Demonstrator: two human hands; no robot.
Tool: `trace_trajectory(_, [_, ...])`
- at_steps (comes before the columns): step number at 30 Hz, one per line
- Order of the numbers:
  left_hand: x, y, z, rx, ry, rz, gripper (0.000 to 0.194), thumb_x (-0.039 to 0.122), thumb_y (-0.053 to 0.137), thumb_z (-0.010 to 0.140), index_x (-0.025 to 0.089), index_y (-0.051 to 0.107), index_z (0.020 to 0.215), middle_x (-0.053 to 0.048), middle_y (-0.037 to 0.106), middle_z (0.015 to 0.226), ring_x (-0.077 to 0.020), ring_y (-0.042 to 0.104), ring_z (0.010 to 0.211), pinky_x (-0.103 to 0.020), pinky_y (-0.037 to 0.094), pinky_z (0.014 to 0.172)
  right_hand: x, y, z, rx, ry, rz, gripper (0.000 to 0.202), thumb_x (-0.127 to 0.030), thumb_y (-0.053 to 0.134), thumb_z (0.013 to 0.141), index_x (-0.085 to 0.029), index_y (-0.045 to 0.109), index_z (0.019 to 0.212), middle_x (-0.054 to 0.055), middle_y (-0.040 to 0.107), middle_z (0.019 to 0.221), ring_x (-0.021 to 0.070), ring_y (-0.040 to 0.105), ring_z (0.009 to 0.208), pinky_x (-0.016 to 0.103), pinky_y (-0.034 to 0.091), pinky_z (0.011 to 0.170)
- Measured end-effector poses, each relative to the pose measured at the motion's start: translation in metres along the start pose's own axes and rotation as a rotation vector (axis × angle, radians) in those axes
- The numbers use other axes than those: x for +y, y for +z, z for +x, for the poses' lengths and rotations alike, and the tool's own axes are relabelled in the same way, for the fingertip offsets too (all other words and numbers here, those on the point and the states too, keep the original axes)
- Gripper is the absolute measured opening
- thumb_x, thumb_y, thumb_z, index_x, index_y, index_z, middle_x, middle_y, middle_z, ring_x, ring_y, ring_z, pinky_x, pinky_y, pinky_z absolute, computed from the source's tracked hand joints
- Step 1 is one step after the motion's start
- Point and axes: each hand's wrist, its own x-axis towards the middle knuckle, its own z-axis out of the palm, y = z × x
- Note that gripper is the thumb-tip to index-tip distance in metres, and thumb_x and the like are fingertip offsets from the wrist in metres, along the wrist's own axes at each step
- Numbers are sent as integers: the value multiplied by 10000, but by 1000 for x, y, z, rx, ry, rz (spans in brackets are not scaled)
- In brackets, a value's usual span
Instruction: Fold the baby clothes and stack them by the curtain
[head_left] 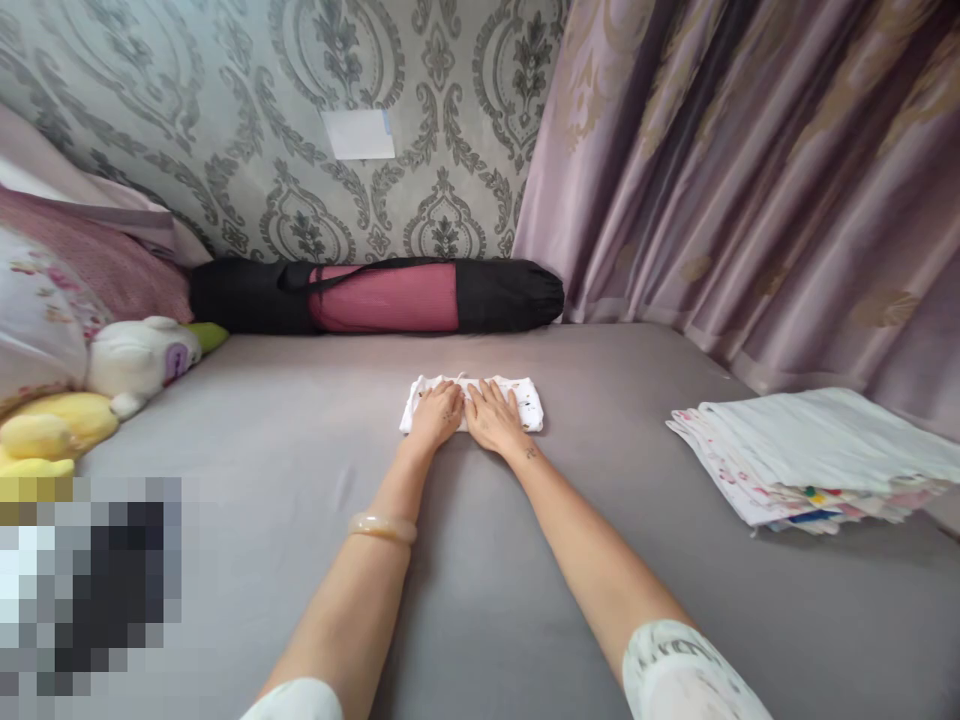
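A small white folded cloth with dark printed marks lies flat on the grey bed sheet, straight ahead of me. My left hand rests palm down on its left half, fingers stretched out. Close beside it, my right hand presses flat on the middle and right of the cloth, fingers spread. The cloth's ends show on both sides of the hands; its middle is partly hidden under them. A pale bangle circles my left forearm.
To the right sits a stack of folded cloths. A long black and red bag lies along the patterned wall. Plush toys and pillows fill the left side. Purple curtains hang at right. A blurred patch covers the lower left.
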Motion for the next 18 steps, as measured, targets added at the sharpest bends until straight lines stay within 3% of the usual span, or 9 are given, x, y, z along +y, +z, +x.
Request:
trace_trajectory(6, [-8,-5,0,120,-31,10,344,229,339,965,161,552,1226,-127,590,1317,-223,522,1246,-398,340,1095,19,-9,3,72,70,-36,587,-381,210,1009,-66,323,1491,145,264,1571,256,157,1465,458,54,1179])
trace_trajectory(11, [-11,0,-4,16,-149,74,393,285,333,975,158,511,1301,-141,513,1412,-261,419,1343,-478,264,1140,35,-6,4,-6,144,-69,630,-422,199,1004,-37,309,1491,155,265,1569,260,171,1459,441,55,1178])
trace_trajectory(18, [-12,6,-2,-79,-212,107,461,338,260,995,181,427,1394,-110,398,1514,-252,288,1429,-479,202,1169,39,-6,9,-33,150,-71,589,-395,227,999,-70,345,1476,139,316,1552,264,211,1440,452,97,1161])
